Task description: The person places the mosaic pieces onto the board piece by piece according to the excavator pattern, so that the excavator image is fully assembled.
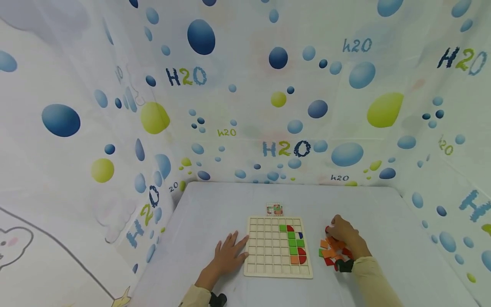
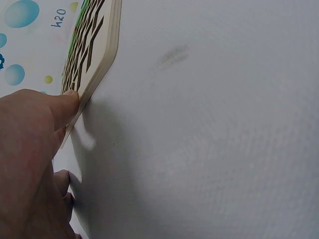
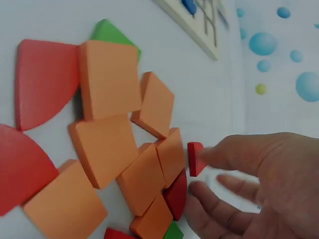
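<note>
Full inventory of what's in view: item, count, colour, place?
Grid board: 1, pale wood, on table
Set pieces: about ten, green, red, orange, blue, on board
Loose pieces: many, overlapping, orange, red, green, right of board
Picture card: 1, multicoloured, beyond board
Table: 1, whitish, under everything
Backdrop: white, blue and green print, behind and beside table
Wrist devices: 2, black, at wrists
Sleeves: 2, beige, forearms
Left hand: 1, at board's left edge
Right hand: 1, over loose pieces
</note>
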Demonstrator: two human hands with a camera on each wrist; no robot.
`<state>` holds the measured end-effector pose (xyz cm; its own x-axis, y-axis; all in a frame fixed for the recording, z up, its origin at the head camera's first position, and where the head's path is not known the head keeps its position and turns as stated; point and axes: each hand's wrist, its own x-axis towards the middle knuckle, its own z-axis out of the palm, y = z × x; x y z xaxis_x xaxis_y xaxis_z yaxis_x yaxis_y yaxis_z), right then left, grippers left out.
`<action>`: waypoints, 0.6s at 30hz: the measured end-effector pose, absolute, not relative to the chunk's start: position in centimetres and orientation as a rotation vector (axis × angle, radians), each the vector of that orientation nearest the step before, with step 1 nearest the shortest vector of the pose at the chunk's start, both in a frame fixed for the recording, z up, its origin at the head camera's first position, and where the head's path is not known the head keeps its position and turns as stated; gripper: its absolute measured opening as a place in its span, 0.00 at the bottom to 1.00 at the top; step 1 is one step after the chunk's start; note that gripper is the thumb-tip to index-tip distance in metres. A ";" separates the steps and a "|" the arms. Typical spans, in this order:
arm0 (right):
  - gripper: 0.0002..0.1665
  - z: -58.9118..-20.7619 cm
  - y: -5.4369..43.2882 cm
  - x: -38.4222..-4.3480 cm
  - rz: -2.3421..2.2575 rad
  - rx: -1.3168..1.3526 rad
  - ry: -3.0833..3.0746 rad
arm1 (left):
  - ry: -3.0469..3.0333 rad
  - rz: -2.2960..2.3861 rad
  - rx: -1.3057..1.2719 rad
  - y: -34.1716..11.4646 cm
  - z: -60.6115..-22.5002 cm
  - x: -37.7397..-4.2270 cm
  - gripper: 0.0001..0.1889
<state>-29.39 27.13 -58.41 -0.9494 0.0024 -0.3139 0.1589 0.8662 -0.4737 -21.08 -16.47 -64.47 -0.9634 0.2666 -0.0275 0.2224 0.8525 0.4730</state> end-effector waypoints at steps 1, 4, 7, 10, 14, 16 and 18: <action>0.23 -58.5 27.3 -29.5 -0.756 0.092 2.726 | 2.937 0.738 0.390 -16.4 -64.5 -21.1 0.31; 0.25 -59.0 27.7 -29.8 -0.796 0.025 2.705 | 2.940 0.721 0.372 -16.4 -64.6 -21.1 0.31; 0.21 -59.6 27.9 -29.9 -0.809 0.001 2.707 | 2.943 0.726 0.369 -16.4 -64.6 -21.0 0.31; 0.17 -59.9 28.0 -30.0 -0.828 -0.060 2.758 | 2.942 0.719 0.366 -16.4 -64.5 -21.1 0.31; 0.15 -59.9 27.6 -29.7 -0.885 -0.165 2.841 | 2.923 0.727 0.371 -16.3 -63.7 -20.8 0.31; 0.15 -59.9 27.2 -29.6 -0.909 -0.174 2.867 | 2.917 0.738 0.374 -16.2 -63.4 -20.7 0.31; 0.15 -60.0 26.8 -29.6 -0.919 -0.158 2.891 | 2.918 0.743 0.373 -16.2 -63.3 -20.6 0.31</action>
